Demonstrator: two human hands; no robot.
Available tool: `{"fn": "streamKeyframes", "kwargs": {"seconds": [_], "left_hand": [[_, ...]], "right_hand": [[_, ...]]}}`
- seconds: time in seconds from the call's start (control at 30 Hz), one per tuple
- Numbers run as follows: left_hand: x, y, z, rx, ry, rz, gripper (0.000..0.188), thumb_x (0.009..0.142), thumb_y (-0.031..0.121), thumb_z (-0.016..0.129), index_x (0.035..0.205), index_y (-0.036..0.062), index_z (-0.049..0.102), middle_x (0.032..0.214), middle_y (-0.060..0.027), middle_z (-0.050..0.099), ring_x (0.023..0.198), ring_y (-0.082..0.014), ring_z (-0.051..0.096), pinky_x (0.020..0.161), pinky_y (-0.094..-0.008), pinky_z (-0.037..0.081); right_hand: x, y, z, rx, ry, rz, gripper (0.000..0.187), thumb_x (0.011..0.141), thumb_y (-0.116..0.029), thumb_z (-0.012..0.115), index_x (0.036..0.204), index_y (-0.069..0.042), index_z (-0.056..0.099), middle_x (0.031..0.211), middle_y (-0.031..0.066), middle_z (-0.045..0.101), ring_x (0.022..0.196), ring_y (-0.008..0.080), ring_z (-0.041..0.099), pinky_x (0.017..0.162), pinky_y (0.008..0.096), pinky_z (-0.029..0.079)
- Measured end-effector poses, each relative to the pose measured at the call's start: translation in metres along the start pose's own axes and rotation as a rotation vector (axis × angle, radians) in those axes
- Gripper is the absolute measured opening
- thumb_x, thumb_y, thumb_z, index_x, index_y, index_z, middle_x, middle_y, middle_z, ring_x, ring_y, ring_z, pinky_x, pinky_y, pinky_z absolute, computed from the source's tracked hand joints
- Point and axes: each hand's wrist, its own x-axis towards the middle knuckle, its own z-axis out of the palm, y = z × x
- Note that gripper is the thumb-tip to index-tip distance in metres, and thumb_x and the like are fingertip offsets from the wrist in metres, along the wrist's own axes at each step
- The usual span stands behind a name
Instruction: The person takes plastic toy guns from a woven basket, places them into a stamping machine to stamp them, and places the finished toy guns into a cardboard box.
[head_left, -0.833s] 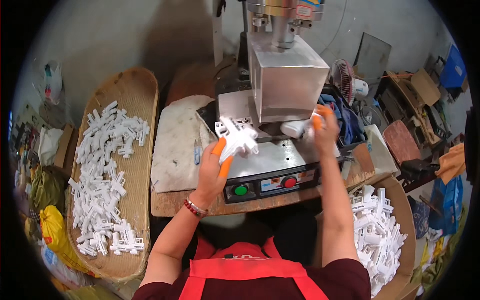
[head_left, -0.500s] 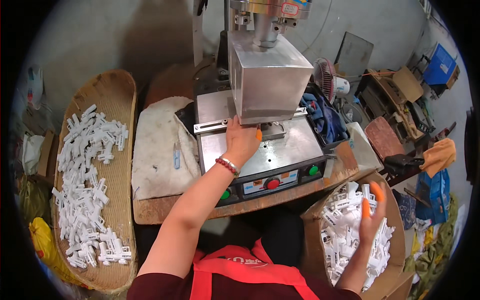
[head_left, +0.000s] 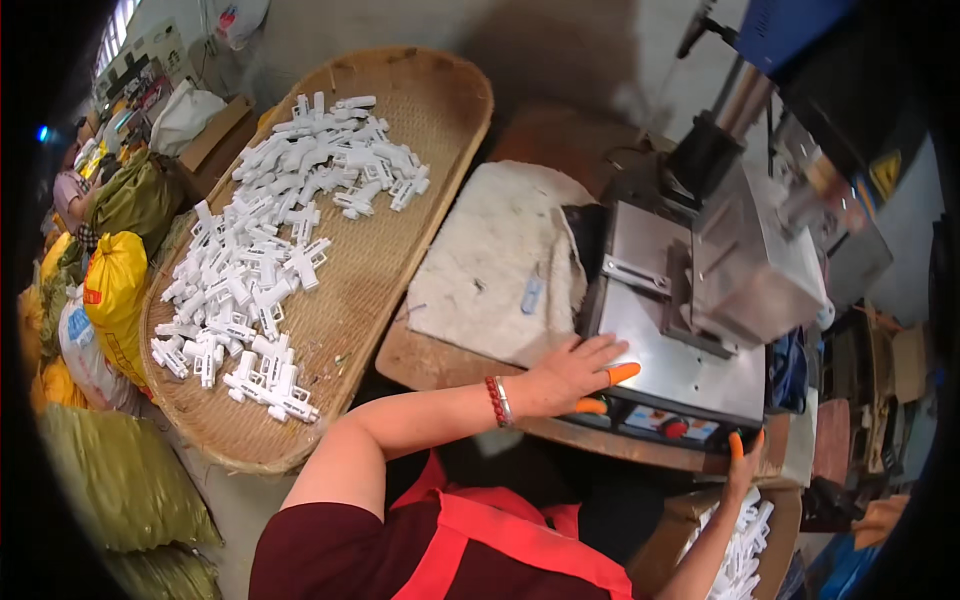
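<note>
My left hand [head_left: 562, 378] lies over the front left corner of the press machine [head_left: 640, 325], fingers spread, with orange covers on two fingertips. Nothing shows in its grasp. At the machine's front right corner, my right hand [head_left: 741, 468] touches the edge with its orange-covered fingertips stretched upward, and it too appears to hold nothing. Both green buttons are hidden, while a red button [head_left: 676, 428] shows on the front panel between the hands. A box-shaped metal press head [head_left: 755, 255] hangs over the plate. Whatever lies in the fixture [head_left: 690, 325] beneath it cannot be made out.
To the left stands a long woven tray [head_left: 385, 285] heaped with white plastic toy pistols [head_left: 255, 250]. A pale cloth [head_left: 490, 265] with a small blue-handled cutter [head_left: 532, 293] covers the table's left part. At lower right, a cardboard box [head_left: 788, 515] holds more white pistols. Sacks [head_left: 130, 470] line the far left.
My view has swung left. My left hand has come out from under the press head to the machine's front left corner. My right hand has moved from above the cardboard box to the front right corner.
</note>
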Motion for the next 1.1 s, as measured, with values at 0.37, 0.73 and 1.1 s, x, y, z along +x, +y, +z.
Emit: {"fn": "streamKeyframes", "kwargs": {"seconds": [0.37, 0.73, 1.1], "left_hand": [[-0.195, -0.458, -0.071, 0.753, 0.553, -1.211, 0.052, 0.082, 0.012, 0.067, 0.128, 0.0005, 0.045, 0.109, -0.0227, 0.058, 0.102, -0.0437, 0.054, 0.086, -0.0475, 0.045], [-0.259, -0.311, -0.085, 0.331, 0.290, -0.860, 0.050, 0.079, 0.012, 0.066, 0.127, 0.0052, 0.055, 0.110, -0.0204, 0.061, 0.099, -0.0371, 0.057, 0.087, -0.0437, 0.045], [0.087, -0.036, -0.140, -0.378, -0.332, -0.448, 0.036, 0.081, 0.035, 0.069, 0.092, 0.0015, 0.070, 0.077, -0.0098, 0.067, 0.067, -0.0163, 0.061, 0.063, -0.0315, 0.047]], "right_hand": [[-0.003, 0.031, -0.011, 0.150, 0.114, 0.273, 0.060, 0.097, -0.027, 0.052, 0.146, -0.001, 0.030, 0.147, 0.0114, 0.034, 0.134, 0.0233, 0.033, 0.111, 0.0349, 0.024], [-0.024, -0.023, -0.011, -0.060, 0.294, -0.019, 0.056, 0.097, -0.017, 0.053, 0.144, 0.002, 0.031, 0.149, 0.0165, 0.033, 0.137, 0.0261, 0.032, 0.112, 0.0379, 0.027], [0.091, -0.134, 0.083, -0.163, -0.057, -0.588, 0.031, 0.082, -0.011, 0.066, 0.112, -0.003, 0.062, 0.120, 0.0161, 0.058, 0.119, 0.0360, 0.047, 0.102, 0.0403, 0.035]]}}
